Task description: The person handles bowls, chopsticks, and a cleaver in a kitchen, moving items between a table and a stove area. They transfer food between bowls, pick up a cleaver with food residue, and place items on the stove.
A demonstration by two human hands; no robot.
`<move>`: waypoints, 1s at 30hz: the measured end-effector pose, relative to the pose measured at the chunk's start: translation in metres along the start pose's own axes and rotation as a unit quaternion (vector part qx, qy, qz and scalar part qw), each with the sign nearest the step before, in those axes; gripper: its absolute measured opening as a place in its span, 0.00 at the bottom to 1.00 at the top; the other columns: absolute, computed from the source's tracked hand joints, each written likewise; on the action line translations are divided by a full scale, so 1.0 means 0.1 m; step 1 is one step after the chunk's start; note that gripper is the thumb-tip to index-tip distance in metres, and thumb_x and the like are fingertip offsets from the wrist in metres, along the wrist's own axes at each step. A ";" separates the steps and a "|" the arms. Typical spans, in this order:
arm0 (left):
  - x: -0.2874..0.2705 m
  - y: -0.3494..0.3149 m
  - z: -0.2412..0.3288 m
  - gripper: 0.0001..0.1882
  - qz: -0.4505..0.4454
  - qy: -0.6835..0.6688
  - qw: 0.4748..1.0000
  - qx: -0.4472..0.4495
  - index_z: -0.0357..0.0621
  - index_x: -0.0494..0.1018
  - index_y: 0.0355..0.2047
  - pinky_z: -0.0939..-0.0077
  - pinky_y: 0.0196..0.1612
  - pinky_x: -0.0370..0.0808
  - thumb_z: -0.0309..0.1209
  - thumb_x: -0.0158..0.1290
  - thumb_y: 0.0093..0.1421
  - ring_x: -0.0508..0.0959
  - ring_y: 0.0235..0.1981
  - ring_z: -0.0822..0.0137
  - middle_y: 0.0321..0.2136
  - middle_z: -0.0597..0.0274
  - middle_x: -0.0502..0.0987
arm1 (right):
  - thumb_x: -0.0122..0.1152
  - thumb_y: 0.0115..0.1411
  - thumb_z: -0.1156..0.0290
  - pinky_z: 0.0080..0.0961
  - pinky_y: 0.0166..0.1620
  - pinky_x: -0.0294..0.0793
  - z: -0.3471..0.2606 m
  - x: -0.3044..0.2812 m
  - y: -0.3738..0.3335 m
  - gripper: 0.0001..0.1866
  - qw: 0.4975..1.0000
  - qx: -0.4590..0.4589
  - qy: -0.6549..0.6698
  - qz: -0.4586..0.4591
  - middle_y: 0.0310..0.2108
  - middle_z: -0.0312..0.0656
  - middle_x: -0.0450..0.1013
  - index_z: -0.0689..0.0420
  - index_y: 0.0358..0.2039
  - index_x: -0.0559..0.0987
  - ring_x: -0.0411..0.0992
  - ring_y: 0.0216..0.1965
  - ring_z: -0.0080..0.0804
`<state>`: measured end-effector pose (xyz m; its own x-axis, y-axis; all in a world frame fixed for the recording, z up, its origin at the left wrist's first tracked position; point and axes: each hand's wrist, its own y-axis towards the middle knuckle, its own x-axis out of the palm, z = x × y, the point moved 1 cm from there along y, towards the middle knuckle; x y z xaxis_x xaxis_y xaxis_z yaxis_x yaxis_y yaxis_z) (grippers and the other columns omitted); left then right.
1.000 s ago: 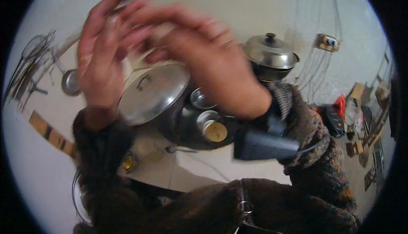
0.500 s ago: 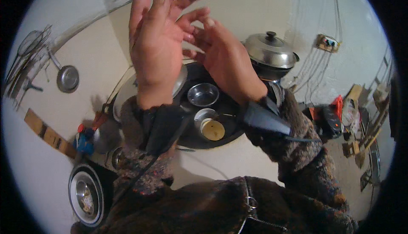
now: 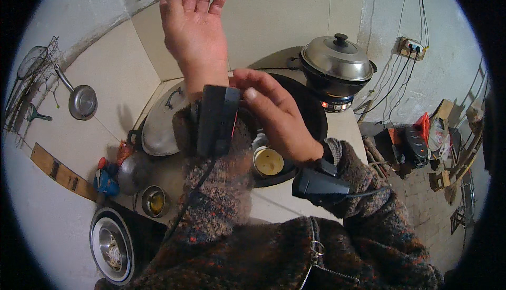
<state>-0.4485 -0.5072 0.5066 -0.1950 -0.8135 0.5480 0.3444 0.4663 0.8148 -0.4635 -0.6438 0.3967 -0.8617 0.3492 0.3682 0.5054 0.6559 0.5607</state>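
My left hand [image 3: 197, 34] is raised at the upper middle, palm in view and fingers apart, with nothing in it. A black box-shaped device [image 3: 217, 121] is strapped to that wrist, a cable running from it. Beside that wrist is my right hand [image 3: 282, 119], fingers stretched toward it, thumb apart; its fingertips are partly hidden, so contact is unclear. It holds nothing visible. Another black device [image 3: 321, 187] sits on my right wrist. Below my hands, a bowl with a yellowish inside [image 3: 269, 162] stands in a wide black pan [image 3: 318, 111], largely covered by my arms.
A lidded pot [image 3: 337, 66] stands on a lit electric cooker [image 3: 336, 104] at the back right. To the left lie a large metal lid [image 3: 163, 126] and a small pot [image 3: 153, 201]. Nested basins [image 3: 95, 237] stand lower left. A small frying pan [image 3: 83, 102] hangs on the wall.
My hands have moved apart from each other. The right hand has dropped down to beside the left wrist, while the left hand stays raised with its palm showing.
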 end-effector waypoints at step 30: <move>-0.30 -0.34 0.31 0.19 0.066 0.079 0.993 0.066 0.41 0.61 0.49 0.64 0.45 0.69 0.38 0.43 0.61 0.72 0.39 0.59 0.40 0.47 0.70 | 0.62 0.41 0.72 0.28 0.51 0.63 0.02 0.17 0.03 0.45 0.914 -0.088 -0.377 -0.126 0.43 0.51 0.67 0.66 0.59 0.51 0.68 0.44 0.37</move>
<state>-0.4833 -0.4876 0.4681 -0.0057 -0.7818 0.6235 0.2327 0.6053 0.7612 -0.4769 -0.6344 0.4032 -0.7051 0.6069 -0.3668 0.2293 0.6846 0.6919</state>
